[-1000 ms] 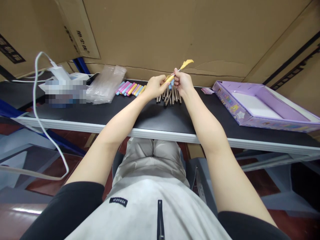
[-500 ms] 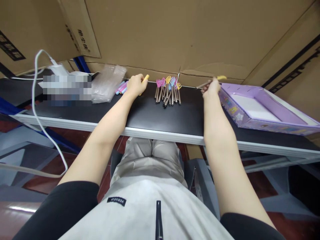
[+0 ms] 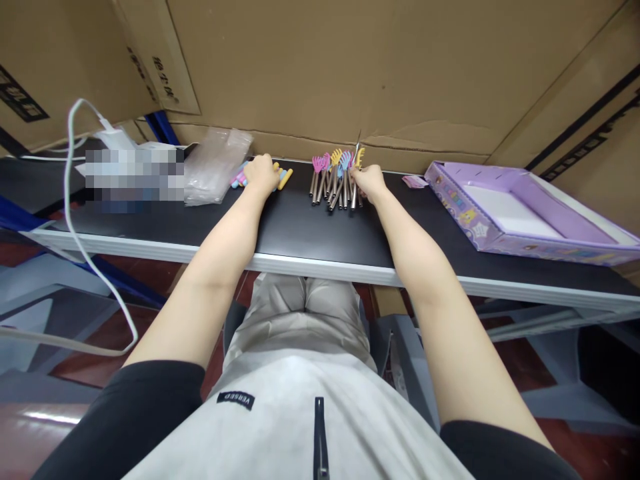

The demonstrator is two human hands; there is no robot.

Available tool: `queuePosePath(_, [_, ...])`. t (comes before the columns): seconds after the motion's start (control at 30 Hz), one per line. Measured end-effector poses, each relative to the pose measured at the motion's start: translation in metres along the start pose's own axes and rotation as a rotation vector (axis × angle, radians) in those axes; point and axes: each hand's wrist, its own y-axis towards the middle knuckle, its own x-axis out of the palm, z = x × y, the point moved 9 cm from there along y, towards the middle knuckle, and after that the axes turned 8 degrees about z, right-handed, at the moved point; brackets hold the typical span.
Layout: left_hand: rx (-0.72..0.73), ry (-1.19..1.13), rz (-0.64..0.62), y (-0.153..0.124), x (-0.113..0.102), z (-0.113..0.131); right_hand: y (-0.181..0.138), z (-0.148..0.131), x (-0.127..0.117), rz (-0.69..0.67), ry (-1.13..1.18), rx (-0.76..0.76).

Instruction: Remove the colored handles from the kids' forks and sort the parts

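Note:
A bundle of small sticks (image 3: 334, 181) with metal stems and pink, blue and yellow hand-shaped heads lies at the back of the black table (image 3: 310, 230). My right hand (image 3: 369, 182) is at the bundle's right edge, fingers curled and pinched on one stem below a yellow head. My left hand (image 3: 261, 174) lies on a row of pink, blue and yellow sleeves (image 3: 239, 178), fingers bent down over them; what they grip is hidden. One yellow sleeve (image 3: 285, 179) lies just right of that hand.
An open purple box (image 3: 453, 195) with a white inner tray stands at the right. A pink scrap (image 3: 414, 181) lies beside it. Clear plastic bags (image 3: 215, 167), a white charger (image 3: 116, 141) and its cable are at the left. Cardboard sheets (image 3: 350, 67) wall the back.
My hands parted from a yellow stick held between them. The right hand carried it to the purple box and came back to the bundle. The left hand moved to the sleeves and put down a yellow one.

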Motion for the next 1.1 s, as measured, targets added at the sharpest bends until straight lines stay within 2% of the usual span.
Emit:
queuePosePath(0.13, [-0.008, 0.066, -0.021, -0.007, -0.004, 0.003, -0.001, -0.007, 0.001, 0.041, -0.269, -0.071])
queuePosePath(0.33, [-0.027, 0.079, -0.06, -0.012, -0.006, 0.004, -0.01, -0.015, 0.006, 0.008, -0.569, -0.113])
queuePosePath(0.53, [0.024, 0.084, -0.047, -0.016, -0.009, 0.009, -0.016, -0.022, 0.012, -0.026, -0.693, -0.251])
queuePosePath(0.73, [0.049, 0.07, -0.02, -0.014, -0.002, 0.007, -0.016, -0.02, 0.01, -0.051, -0.731, -0.242])
queuePosePath(0.97, [0.058, 0.033, -0.009, -0.012, 0.0, 0.007, -0.014, -0.03, -0.008, -0.053, -0.773, -0.249])
queuePosePath(1.03, [0.083, 0.024, 0.006, -0.011, 0.0, 0.01, -0.015, -0.035, -0.013, -0.093, -0.8, -0.246])
queuePosePath(1.1, [0.12, 0.008, 0.006, -0.01, 0.002, 0.014, -0.019, -0.039, -0.013, -0.195, -0.839, -0.238])
